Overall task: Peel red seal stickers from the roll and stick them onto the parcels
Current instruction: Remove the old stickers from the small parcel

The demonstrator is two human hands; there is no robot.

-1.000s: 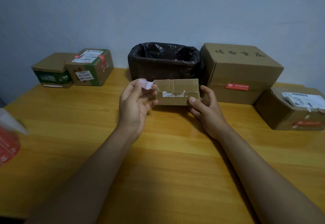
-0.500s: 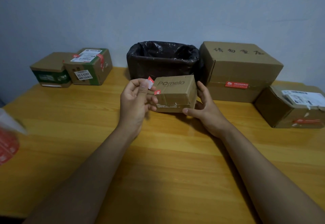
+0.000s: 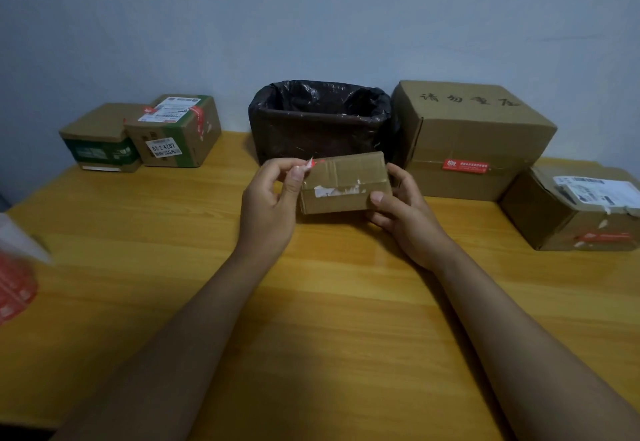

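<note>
My right hand [image 3: 403, 210] grips a small brown parcel [image 3: 344, 182] by its right end, lifted a little above the wooden table [image 3: 311, 302]; torn white label scraps run across its near face. My left hand [image 3: 272, 205] pinches a red seal sticker [image 3: 310, 163] between thumb and fingers, right at the parcel's upper left corner. The red sticker roll [image 3: 14, 291] lies blurred at the far left edge of the view, with a clear strip rising from it.
A bin lined with a black bag [image 3: 320, 118] stands behind the parcel. Right of it sit a large box [image 3: 471, 135] and a smaller box [image 3: 571, 208], both with red seals. Two small boxes [image 3: 145, 132] stand at the back left against the wall.
My right hand has turned the small parcel, so the printed face is gone and the face with torn labels shows. My left hand keeps the sticker at the parcel's left corner.
</note>
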